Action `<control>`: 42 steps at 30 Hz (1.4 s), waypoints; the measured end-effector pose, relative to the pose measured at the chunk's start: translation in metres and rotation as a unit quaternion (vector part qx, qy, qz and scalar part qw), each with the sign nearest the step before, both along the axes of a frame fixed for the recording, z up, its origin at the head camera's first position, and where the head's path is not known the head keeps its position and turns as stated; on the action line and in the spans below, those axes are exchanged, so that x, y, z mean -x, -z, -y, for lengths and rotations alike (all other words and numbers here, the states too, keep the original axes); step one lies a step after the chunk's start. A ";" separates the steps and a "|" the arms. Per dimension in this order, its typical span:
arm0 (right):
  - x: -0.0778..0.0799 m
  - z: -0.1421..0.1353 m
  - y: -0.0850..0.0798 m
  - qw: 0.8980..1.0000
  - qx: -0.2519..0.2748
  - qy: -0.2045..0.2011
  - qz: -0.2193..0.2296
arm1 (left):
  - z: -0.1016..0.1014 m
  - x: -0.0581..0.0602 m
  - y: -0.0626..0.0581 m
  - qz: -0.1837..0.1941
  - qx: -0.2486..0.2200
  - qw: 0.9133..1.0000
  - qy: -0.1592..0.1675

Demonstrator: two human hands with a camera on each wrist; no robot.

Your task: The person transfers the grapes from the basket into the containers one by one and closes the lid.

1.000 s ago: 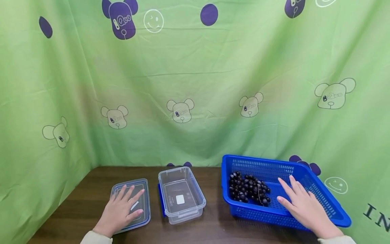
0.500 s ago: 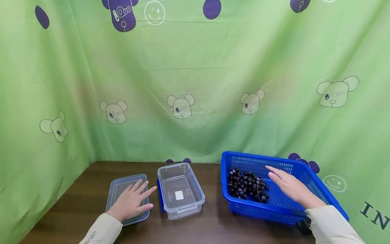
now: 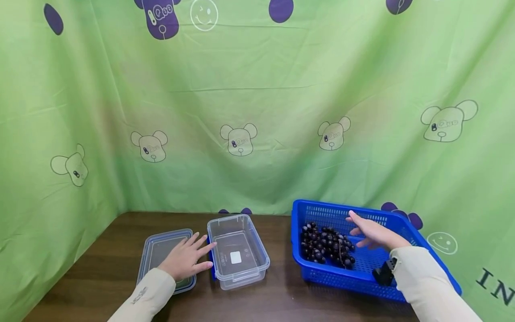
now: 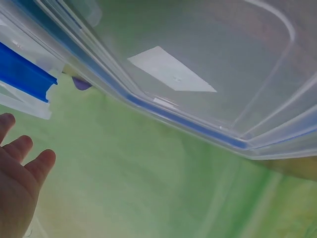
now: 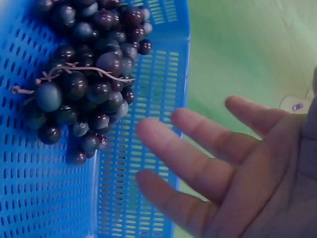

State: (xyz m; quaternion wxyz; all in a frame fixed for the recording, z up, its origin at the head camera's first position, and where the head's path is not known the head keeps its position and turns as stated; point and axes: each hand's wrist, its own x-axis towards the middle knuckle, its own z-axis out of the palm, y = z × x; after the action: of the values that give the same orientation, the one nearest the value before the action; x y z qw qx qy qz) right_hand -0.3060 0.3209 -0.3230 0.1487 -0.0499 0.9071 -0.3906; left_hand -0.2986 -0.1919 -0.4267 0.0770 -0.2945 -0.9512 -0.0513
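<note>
My left hand (image 3: 188, 259) hovers with spread fingers above the right side of a clear lid (image 3: 158, 250) with a blue seal. Its fingertips overlap the left edge of a clear plastic food container (image 3: 241, 243). In the left wrist view, the fingers (image 4: 39, 166) show below the container's blue latch (image 4: 25, 72), holding nothing. My right hand (image 3: 374, 232) is over the blue basket (image 3: 334, 275), fingers extended, to the right of a bunch of dark grapes (image 3: 326, 243). The right wrist view shows its fingers (image 5: 188, 158) apart from the grapes (image 5: 89, 84).
A dark wooden table (image 3: 281, 297) carries everything. Behind and at both sides hangs a green printed curtain (image 3: 281, 179). A black strap-mounted device (image 3: 384, 273) sits at the right wrist, over the basket's near side.
My left hand has moved right across the lid toward the container. The right hand has reached farther over the basket and turned sideways, fingers toward the grapes. The head view has tilted slightly down.
</note>
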 end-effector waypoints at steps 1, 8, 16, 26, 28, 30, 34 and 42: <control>0.002 -0.001 0.000 1.000 0.003 -0.001 0.010 | 0.000 0.001 0.000 0.002 -0.002 1.000 0.000; 0.011 0.006 0.008 0.999 0.009 0.001 0.042 | 0.005 0.004 0.003 0.022 -0.013 0.999 -0.022; 0.022 0.004 0.018 0.997 0.047 0.011 0.061 | 0.002 0.010 0.000 0.008 -0.022 0.999 -0.028; 0.034 -0.005 0.021 0.993 0.080 0.015 0.082 | -0.001 0.012 -0.001 0.030 -0.058 0.997 -0.027; 0.037 -0.007 0.022 0.992 0.091 0.019 0.084 | -0.002 0.013 -0.001 0.028 -0.060 0.997 -0.028; 0.039 -0.009 0.024 0.990 0.105 0.024 0.088 | -0.004 0.013 -0.002 0.027 -0.059 0.997 -0.034; 0.040 -0.013 0.028 0.987 0.125 0.040 0.092 | -0.008 0.013 -0.002 0.030 -0.065 0.996 -0.044; 0.032 -0.019 0.034 0.985 0.132 0.086 0.074 | -0.014 0.008 0.000 0.039 -0.069 0.996 -0.042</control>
State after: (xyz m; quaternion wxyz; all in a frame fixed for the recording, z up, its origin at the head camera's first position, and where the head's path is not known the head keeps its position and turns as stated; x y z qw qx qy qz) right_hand -0.3381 0.3403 -0.3573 0.1739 0.0380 0.8351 -0.5205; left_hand -0.3065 -0.1777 -0.4266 0.0616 -0.2457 -0.9593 -0.1246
